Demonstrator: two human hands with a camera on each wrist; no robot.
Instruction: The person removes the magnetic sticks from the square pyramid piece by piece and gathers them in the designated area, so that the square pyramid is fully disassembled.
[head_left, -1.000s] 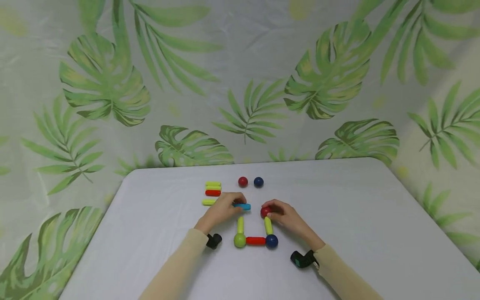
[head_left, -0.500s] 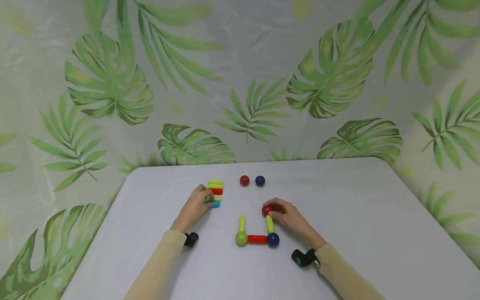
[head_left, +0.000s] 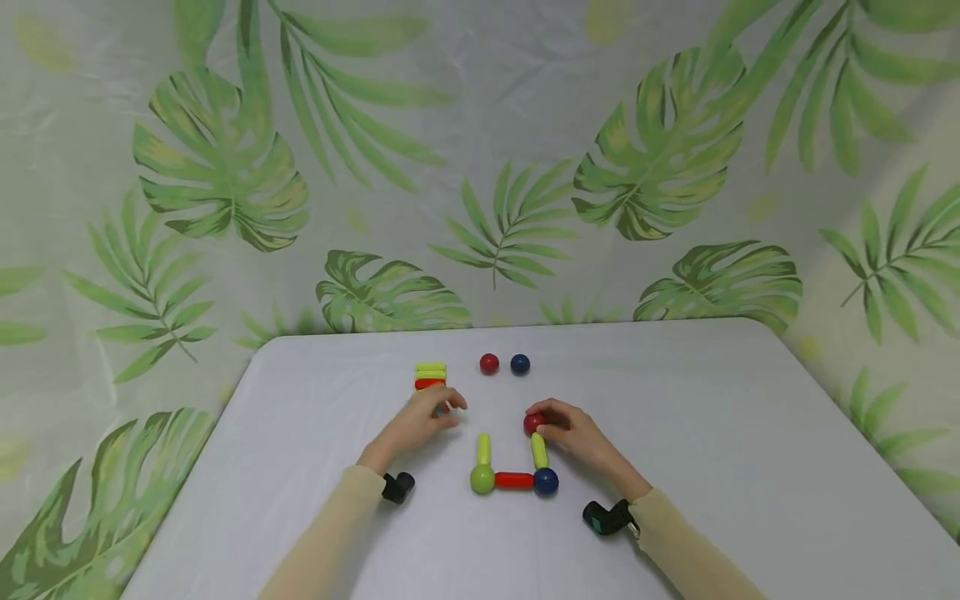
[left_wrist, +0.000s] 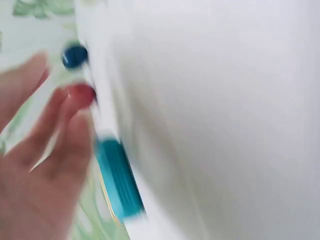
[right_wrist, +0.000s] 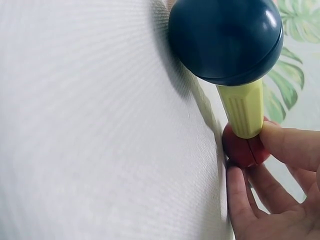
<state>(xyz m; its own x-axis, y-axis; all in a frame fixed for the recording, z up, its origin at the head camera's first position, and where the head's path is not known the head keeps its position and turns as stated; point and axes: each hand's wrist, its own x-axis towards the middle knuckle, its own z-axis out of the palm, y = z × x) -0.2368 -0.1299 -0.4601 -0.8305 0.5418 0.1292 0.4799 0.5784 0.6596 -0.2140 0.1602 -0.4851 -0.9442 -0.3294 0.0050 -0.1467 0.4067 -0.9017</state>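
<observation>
My right hand (head_left: 576, 432) pinches a red ball (head_left: 533, 423) between thumb and fingers. The ball touches the far end of a yellow-green rod (right_wrist: 243, 110), whose near end meets a dark blue ball (head_left: 546, 482). A red rod (head_left: 513, 480) links that blue ball to a green ball (head_left: 482, 479), from which a second yellow-green rod (head_left: 483, 450) points away. My left hand (head_left: 415, 423) holds nothing, its fingers loosely bent. A blue rod (left_wrist: 119, 180) lies on the table near it, mostly hidden behind the hand in the head view.
Beyond the left hand lie two yellow-green rods (head_left: 431, 367) and a red rod (head_left: 429, 384). A loose red ball (head_left: 489, 363) and a dark blue ball (head_left: 520, 364) sit toward the far edge of the white table (head_left: 675, 400). A leaf-patterned cloth hangs behind.
My left hand carried the blue rod leftward, set it down beside the other rods, released it and is now moving back right. The right hand stays on the red ball.
</observation>
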